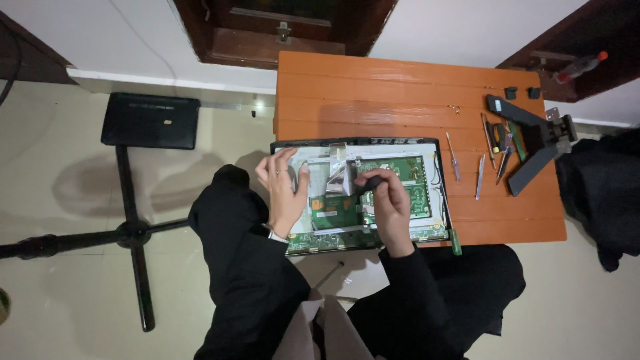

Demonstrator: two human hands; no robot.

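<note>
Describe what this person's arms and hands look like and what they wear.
Both arms are covered by long, loose black sleeves down to the wrists. The left hand is bare, with something pale at the wrist, too small to identify. The right hand is bare, without gloves.

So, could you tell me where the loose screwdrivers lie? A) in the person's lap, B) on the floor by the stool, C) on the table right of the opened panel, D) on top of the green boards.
C: the screwdrivers lie on the orange table, right of the panel.
</note>
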